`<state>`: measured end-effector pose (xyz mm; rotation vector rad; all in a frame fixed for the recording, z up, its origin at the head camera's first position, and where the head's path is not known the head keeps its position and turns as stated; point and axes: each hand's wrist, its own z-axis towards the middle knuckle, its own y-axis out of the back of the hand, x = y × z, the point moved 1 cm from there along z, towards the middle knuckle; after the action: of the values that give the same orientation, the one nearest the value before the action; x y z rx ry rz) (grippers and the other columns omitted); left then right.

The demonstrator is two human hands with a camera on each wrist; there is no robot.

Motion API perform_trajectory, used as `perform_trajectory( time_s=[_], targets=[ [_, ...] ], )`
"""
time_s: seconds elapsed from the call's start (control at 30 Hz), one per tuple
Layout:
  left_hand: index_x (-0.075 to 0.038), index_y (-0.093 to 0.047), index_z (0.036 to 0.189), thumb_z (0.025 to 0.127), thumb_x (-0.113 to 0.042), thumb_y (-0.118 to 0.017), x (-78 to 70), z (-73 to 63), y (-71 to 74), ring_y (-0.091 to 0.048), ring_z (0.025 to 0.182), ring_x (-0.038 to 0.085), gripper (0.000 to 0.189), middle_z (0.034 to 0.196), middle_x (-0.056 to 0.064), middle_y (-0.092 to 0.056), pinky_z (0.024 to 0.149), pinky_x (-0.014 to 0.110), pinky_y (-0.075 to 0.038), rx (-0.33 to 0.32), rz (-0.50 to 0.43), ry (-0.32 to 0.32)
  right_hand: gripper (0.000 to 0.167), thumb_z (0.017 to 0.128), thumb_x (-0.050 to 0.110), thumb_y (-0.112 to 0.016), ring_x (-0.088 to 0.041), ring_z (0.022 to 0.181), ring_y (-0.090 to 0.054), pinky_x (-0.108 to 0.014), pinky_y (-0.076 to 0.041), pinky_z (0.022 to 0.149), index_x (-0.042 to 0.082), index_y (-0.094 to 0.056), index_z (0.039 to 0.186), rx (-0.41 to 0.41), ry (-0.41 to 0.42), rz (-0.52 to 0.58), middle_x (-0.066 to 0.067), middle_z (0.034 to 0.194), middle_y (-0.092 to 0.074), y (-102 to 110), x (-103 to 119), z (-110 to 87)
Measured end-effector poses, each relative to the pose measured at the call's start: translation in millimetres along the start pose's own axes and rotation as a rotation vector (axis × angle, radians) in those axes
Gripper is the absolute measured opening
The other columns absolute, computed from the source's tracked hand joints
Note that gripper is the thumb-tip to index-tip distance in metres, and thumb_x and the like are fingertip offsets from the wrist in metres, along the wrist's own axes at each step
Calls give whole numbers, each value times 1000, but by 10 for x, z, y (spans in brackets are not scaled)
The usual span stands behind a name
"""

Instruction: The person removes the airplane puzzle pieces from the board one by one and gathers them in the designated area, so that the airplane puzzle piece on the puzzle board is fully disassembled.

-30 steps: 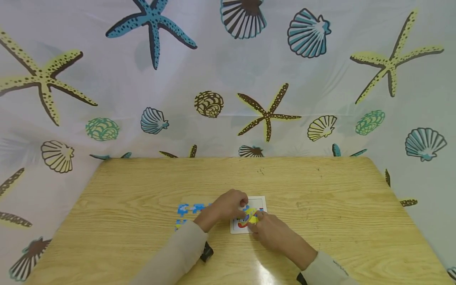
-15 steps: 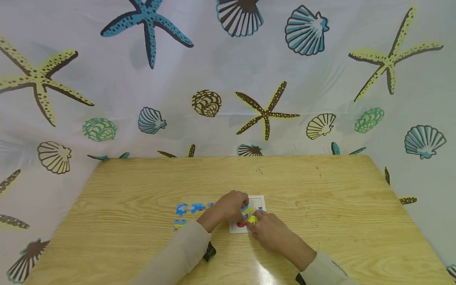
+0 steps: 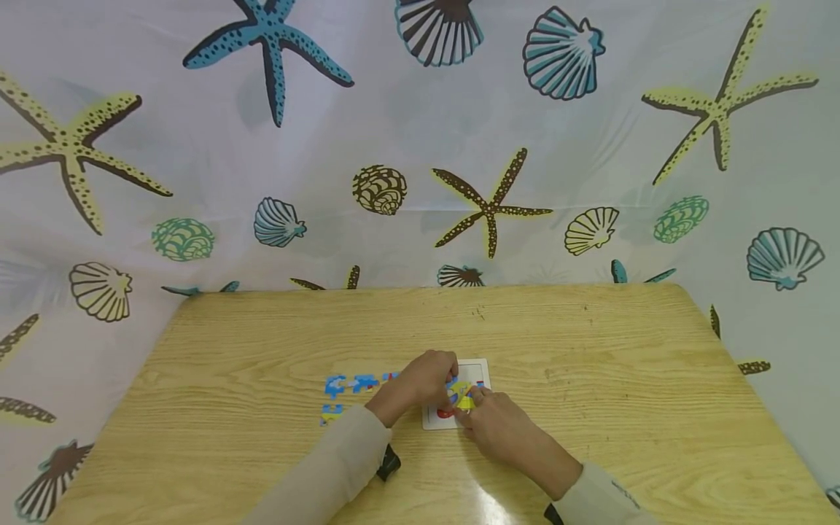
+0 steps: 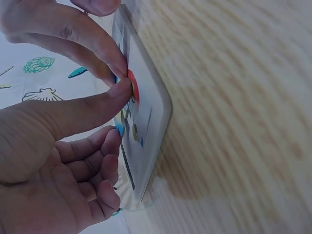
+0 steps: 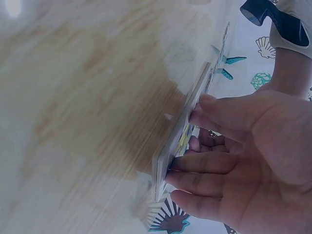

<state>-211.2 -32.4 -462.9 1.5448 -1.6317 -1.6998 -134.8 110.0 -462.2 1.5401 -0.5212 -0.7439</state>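
Note:
A white-framed puzzle board (image 3: 484,369) lies flat on the table between my hands, with yellow, blue and red pieces in it. My left hand (image 3: 423,379) reaches over its left side. Its thumb and curled fingers meet at a blue and yellow puzzle piece (image 3: 453,398). My right hand (image 3: 505,432) rests at the near right of the board, its fingertips touching the yellow part of the picture. In the right wrist view the right hand's fingers (image 5: 209,165) lie fairly straight along the board. Hands cover much of the picture.
Several loose blue and yellow puzzle pieces (image 3: 335,386) lie on the wooden table (image 3: 262,335) left of the board, partly behind my left forearm. A sea-patterned cloth (image 3: 394,109) hangs behind and beside the table.
My left hand has shifted slightly right over the board, so a little more of the loose pieces shows. The right hand stays almost still at the board. The view tilts slightly.

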Motion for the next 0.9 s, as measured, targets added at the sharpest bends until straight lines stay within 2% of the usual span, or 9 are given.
perform_trajectory(
  time_s=[0.1, 0.4, 0.6, 0.7, 0.83, 0.9],
  targets=[
    [-3, -61, 101, 65, -9, -86, -7, 3, 1, -49, 79, 14, 45, 89, 3, -60, 70, 27, -45, -6, 7, 5, 29, 91, 31, -61, -27, 107, -64, -33, -56, 74, 22, -69, 117, 5, -4, 1, -19, 113, -67, -1, -1, 0],
    [-5, -62, 102, 65, -11, -87, -22, 3, -2, -50, 78, 13, 45, 90, 1, -59, 70, 27, -45, 40, 54, 19, 28, 92, 30, -61, -29, 112, -62, -34, -55, 80, 20, -69, 117, 27, -9, 31, -20, 119, -64, -10, -5, -1],
    [-4, -62, 105, 66, -10, -86, -25, 2, 14, -50, 84, 14, 46, 91, 1, -60, 74, 29, -46, 23, 46, 13, 28, 92, 30, -60, -29, 110, -64, -31, -56, 79, 20, -69, 117, 10, 3, 11, -18, 119, -65, -16, -14, -13],
    [-4, -63, 104, 71, -11, -82, -15, 7, 28, -50, 84, 15, 39, 90, 2, -60, 74, 29, -46, -7, 43, -4, 29, 92, 29, -61, -30, 109, -64, -31, -56, 79, 19, -68, 117, -4, 7, 17, -19, 119, -65, -8, -17, -22],
    [-5, -64, 99, 86, -10, -68, -5, -11, 58, -53, 79, 13, 14, 90, 3, -62, 72, 28, -47, -58, 32, -33, 28, 92, 28, -60, -31, 109, -64, -33, -55, 81, 18, -69, 116, -4, -4, 35, -20, 118, -65, 2, -7, -17],
    [-6, -65, 95, 90, -8, -62, -6, -22, 69, -53, 76, 12, 6, 89, 3, -63, 71, 27, -47, -79, 32, -42, 27, 92, 28, -60, -31, 108, -64, -34, -55, 82, 19, -69, 116, 3, -13, 34, -21, 118, -65, 6, -1, -14]
  ],
)
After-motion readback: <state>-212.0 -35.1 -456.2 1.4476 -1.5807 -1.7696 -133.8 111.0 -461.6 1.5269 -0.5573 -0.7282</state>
